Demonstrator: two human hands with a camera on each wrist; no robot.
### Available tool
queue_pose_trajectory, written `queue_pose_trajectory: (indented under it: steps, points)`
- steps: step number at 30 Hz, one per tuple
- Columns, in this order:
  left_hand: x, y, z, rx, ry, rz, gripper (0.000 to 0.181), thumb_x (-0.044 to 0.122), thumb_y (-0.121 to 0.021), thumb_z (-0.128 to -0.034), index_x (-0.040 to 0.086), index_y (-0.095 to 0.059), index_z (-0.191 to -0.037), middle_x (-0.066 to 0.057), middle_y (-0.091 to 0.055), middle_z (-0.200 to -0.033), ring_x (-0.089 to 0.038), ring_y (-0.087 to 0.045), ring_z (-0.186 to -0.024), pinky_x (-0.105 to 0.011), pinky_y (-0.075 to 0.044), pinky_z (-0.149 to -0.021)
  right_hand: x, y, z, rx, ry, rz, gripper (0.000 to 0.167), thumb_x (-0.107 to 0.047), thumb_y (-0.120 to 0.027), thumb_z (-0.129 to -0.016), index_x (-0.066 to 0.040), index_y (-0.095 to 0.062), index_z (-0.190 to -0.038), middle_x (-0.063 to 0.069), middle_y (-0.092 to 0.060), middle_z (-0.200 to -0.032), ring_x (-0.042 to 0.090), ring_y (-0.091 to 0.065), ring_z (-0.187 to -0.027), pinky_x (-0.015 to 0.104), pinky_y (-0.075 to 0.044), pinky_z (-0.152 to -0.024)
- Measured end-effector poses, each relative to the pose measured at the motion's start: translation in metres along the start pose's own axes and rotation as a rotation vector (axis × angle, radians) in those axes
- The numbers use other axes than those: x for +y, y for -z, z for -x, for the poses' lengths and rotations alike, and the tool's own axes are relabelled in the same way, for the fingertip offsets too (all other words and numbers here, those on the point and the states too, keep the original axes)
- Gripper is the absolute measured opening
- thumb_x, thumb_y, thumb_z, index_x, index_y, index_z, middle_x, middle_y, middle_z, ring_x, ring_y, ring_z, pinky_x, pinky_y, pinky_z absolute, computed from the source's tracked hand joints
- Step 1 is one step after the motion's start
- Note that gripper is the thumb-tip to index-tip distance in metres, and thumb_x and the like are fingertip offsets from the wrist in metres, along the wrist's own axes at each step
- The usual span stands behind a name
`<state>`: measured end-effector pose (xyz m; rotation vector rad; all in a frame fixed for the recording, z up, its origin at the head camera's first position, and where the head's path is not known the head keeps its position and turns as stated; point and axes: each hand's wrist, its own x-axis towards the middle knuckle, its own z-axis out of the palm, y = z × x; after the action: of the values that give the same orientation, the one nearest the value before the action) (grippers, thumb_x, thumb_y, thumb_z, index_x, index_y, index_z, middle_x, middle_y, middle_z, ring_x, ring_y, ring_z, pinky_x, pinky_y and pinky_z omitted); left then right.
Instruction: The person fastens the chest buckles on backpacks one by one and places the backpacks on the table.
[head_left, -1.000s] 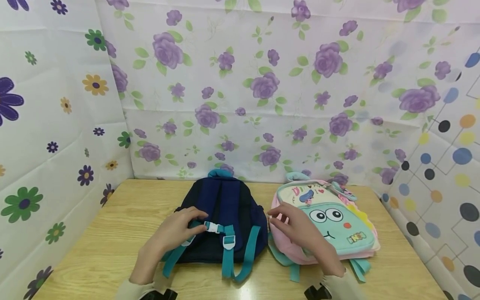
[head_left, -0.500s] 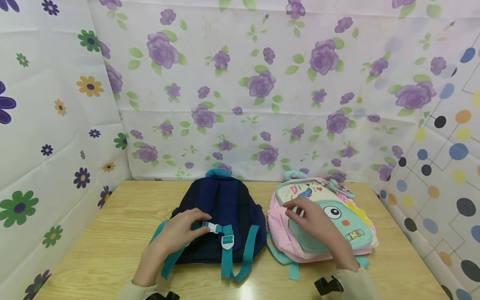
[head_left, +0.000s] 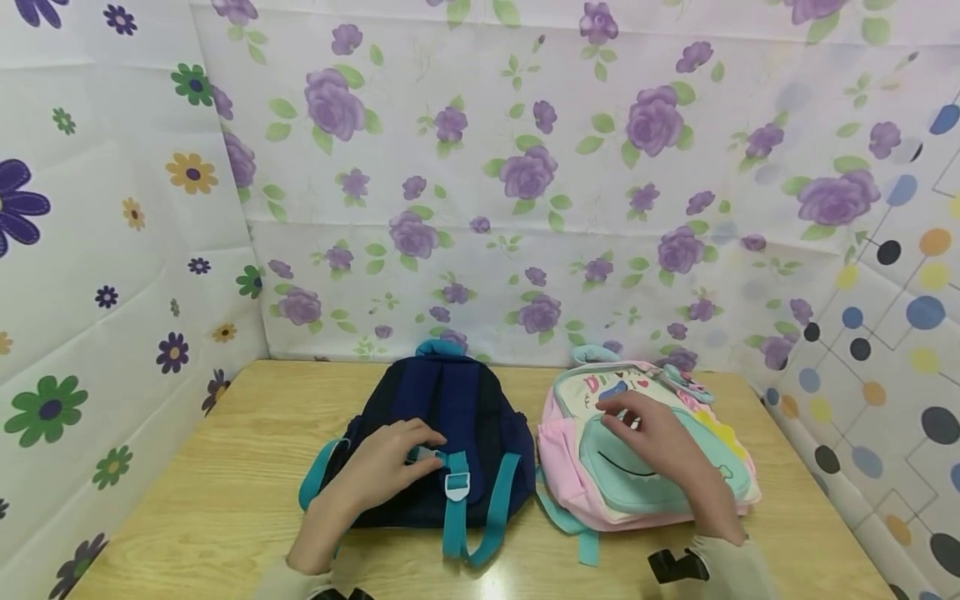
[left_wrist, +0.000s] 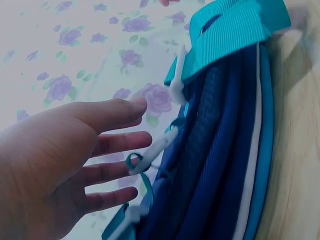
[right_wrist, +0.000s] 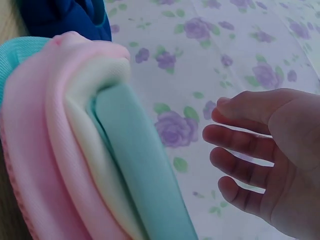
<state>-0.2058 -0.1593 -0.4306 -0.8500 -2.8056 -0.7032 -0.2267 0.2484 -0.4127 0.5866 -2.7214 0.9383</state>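
L hand [head_left: 393, 458] & R hand [head_left: 651, 431] bare. Cream sleeves — L sleeve [head_left: 288, 581] approx 7 o'clock, R sleeve [head_left: 735, 571] btw 4 & 5 — w/ blk angular L wristpiece [head_left: 330, 595] & R wristpiece [head_left: 686, 567].

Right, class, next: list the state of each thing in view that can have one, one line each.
navy backpack, lying strap side up
white buckle, partly hidden; can't tell whether fastened
teal strap, slack, looped past the navy backpack's lower edge
pink backpack, lying printed front up
left hand, relaxed, by the white buckle
right hand, holding nothing, hovering over the pink backpack
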Motion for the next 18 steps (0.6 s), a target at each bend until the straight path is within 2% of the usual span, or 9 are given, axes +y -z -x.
queue_pose_trajectory:
  steps: [5,11,18]
  points:
    - [0.013,-0.003,-0.009,0.0,-0.029,-0.02,0.034,0.034,-0.068,-0.0942,0.02,-0.067,-0.125,0.007,-0.067,-0.117,-0.013,-0.063,-0.103,-0.038,-0.052,-0.089,0.004,0.01,0.003,0.005,-0.039,-0.018,0.024,-0.027,-0.065,-0.097,-0.016,-0.07,-0.119,-0.003,-0.071,-0.102,0.009,-0.059,-0.078,0.023,-0.049,-0.063]
    - [0.036,-0.009,-0.024,-0.003,-0.065,0.02,0.043,0.034,-0.067,-0.0952,0.017,-0.061,-0.134,0.001,-0.066,-0.122,-0.018,-0.064,-0.104,-0.038,-0.053,-0.088,0.011,0.021,0.005,0.029,-0.092,-0.003,0.026,-0.031,-0.064,-0.098,-0.016,-0.071,-0.118,0.0,-0.071,-0.103,0.012,-0.061,-0.078,0.024,-0.051,-0.063]
    - [0.061,-0.026,-0.041,-0.063,-0.122,0.008,0.042,0.035,-0.065,-0.0965,0.019,-0.061,-0.134,0.003,-0.067,-0.115,-0.014,-0.062,-0.102,-0.032,-0.05,-0.088,0.024,0.028,0.009,0.058,-0.109,0.037,0.027,-0.03,-0.063,-0.099,-0.014,-0.07,-0.119,0.004,-0.071,-0.106,0.014,-0.061,-0.082,0.026,-0.05,-0.065]
